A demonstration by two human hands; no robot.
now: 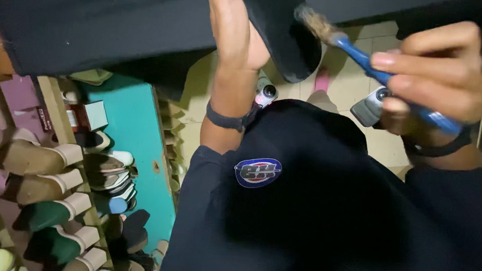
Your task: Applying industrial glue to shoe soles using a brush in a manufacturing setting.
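The left hand [236, 27] has its grip clamped on a black shoe sole [279, 25], held up near the chest. The right hand [438, 71] has its grip closed on a blue-handled brush [369, 62], bristles touching the sole. Rows of shoes [55, 195] line a teal shelf [135, 144] at left.

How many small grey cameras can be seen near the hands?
2. One camera sits just right of the left hand's wrist, below the black sole. The other camera is under the right hand holding the blue brush. More may be hidden.
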